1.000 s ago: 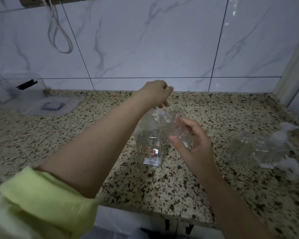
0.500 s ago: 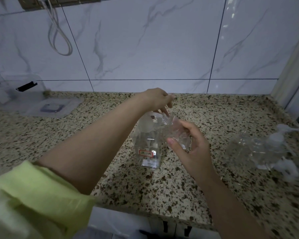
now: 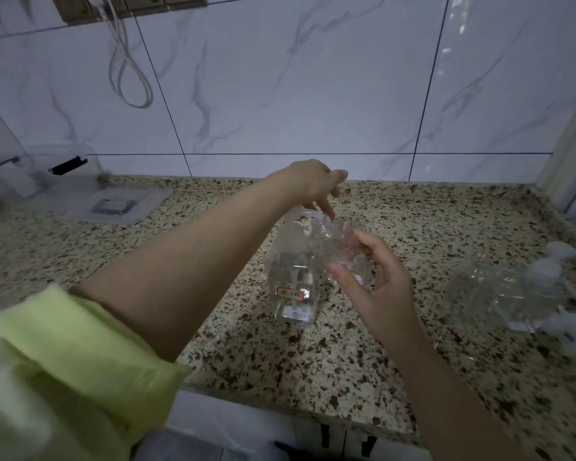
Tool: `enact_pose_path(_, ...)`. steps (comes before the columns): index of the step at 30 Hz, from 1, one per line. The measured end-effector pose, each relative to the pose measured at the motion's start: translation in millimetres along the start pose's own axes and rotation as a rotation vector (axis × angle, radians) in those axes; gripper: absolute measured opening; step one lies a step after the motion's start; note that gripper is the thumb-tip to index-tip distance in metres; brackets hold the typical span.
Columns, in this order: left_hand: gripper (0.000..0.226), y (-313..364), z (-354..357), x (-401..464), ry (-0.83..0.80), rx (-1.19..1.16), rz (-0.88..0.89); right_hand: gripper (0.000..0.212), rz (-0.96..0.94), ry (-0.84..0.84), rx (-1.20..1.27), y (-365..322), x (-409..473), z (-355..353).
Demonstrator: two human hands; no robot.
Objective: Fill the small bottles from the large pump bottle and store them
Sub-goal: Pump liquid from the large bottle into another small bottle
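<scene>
- The speckled granite countertop (image 3: 313, 354) carries everything; the large pump bottle (image 3: 295, 281) stands upright near its middle, clear with a red-bordered label low on its front.
- To the right of the large pump bottle, well apart, lies a blurred cluster of clear small bottles (image 3: 506, 294).
- The left hand (image 3: 313, 184) hangs over the large pump bottle's top, fingers curled downward on its pump.
- The right hand (image 3: 376, 287) grips a clear small bottle (image 3: 348, 257), tilted with its neck against the large pump bottle's top.
</scene>
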State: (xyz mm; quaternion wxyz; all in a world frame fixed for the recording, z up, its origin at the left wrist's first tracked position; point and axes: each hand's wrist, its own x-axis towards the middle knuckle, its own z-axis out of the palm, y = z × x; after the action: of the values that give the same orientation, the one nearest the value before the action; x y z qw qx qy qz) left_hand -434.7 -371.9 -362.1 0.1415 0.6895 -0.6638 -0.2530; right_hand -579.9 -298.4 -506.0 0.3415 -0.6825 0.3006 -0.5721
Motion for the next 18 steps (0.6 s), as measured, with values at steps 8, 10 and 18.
enact_pose_path(8, 0.062, 1.2, -17.7, -1.7, -0.175, -0.245, -0.127, 0.049, 0.019, 0.018, 0.0, -5.2, 0.7, -1.4)
enact_pose_path(10, 0.062, 4.1, -23.8, -2.8, -0.153, -0.207, -0.117, 0.049, 0.024, 0.021, -0.006, -6.2, 1.6, -1.7)
enact_pose_path(18, 0.067, -0.3, 0.4, -2.5, -0.049, -0.042, -0.088, 0.05, 0.017, 0.014, -0.021, -5.9, 1.5, -1.2)
